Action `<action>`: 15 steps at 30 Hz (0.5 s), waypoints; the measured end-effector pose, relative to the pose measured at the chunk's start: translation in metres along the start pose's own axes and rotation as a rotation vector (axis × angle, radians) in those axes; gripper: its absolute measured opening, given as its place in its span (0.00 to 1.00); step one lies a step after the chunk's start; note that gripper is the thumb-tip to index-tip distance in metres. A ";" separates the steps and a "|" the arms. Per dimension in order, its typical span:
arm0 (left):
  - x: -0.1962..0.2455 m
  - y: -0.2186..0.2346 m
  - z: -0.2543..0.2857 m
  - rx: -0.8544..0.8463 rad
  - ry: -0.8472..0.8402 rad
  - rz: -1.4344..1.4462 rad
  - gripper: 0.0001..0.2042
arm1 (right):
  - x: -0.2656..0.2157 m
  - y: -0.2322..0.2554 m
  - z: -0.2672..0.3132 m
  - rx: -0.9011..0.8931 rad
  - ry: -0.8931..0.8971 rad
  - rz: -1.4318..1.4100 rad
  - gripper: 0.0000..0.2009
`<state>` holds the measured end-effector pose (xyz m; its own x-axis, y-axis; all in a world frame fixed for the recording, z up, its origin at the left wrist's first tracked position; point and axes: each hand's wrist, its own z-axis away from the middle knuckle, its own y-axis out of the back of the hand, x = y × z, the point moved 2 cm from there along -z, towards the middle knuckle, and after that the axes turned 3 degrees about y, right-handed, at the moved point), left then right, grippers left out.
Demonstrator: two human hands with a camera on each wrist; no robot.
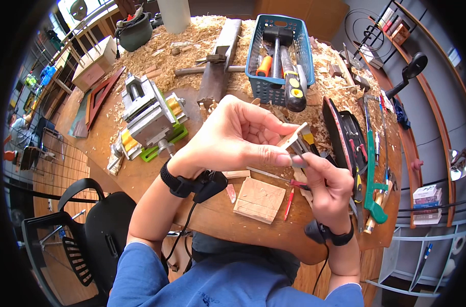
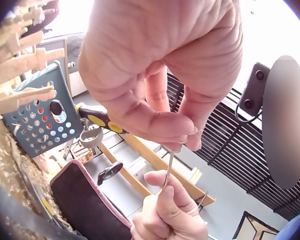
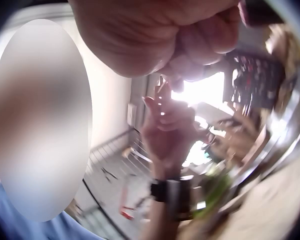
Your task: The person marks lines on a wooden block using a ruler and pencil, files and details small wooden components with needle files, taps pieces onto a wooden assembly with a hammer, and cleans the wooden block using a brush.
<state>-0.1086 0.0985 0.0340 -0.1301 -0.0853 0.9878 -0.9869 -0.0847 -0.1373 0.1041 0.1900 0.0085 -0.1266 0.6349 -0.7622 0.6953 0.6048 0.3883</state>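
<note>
In the head view my left hand (image 1: 238, 138) pinches a small pale piece of wood (image 1: 296, 134) between thumb and fingers, above the workbench. Close by it, the right hand (image 1: 331, 187) pinches a thin, narrow strip (image 2: 169, 166), whose kind I cannot tell. That strip runs up to the left fingertips in the left wrist view. Below the hands lie a square wooden board (image 1: 259, 199) with a pencilled line, a red pencil (image 1: 289, 204) and a slim tool with a red handle (image 1: 299, 185). The right wrist view is blurred and glaring.
A metal vise (image 1: 146, 115) stands at the left of the bench. Behind the hands, a blue basket (image 1: 266, 87) holds a mallet and other tools. Wood shavings (image 1: 192, 38) cover the back. At the right lie a dark tool case (image 1: 337, 133) and a green-handled saw (image 1: 371, 174).
</note>
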 end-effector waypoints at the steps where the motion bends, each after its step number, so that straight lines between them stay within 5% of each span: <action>1: 0.001 -0.001 0.001 -0.012 -0.005 0.024 0.23 | -0.005 0.003 0.002 -0.066 -0.258 -0.228 0.12; 2: 0.002 -0.002 0.002 -0.024 -0.008 0.049 0.23 | -0.002 0.008 0.003 -0.064 -0.258 -0.229 0.12; 4: 0.003 -0.001 0.003 -0.047 -0.032 0.036 0.23 | 0.008 0.012 0.007 -0.258 -0.470 -0.777 0.11; 6: 0.004 0.000 0.004 -0.067 -0.058 0.022 0.23 | 0.007 0.009 0.007 -0.288 -0.509 -0.795 0.12; 8: 0.003 0.003 0.004 -0.054 -0.036 -0.043 0.23 | -0.003 0.004 0.003 -0.095 -0.245 -0.249 0.14; 9: 0.004 0.003 0.004 -0.051 -0.038 -0.044 0.23 | 0.000 0.001 0.002 -0.097 -0.242 -0.250 0.14; 11: 0.002 0.001 0.002 -0.030 0.026 0.011 0.24 | -0.003 0.001 0.001 0.063 0.239 0.349 0.17; 15: -0.005 -0.003 -0.001 -0.006 0.024 0.058 0.24 | -0.012 0.003 0.003 0.092 0.295 0.569 0.20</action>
<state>-0.1055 0.1005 0.0294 -0.1895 -0.0657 0.9797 -0.9781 -0.0748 -0.1942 0.1094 0.1827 0.0170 0.0992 0.9575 -0.2709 0.7676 0.0996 0.6332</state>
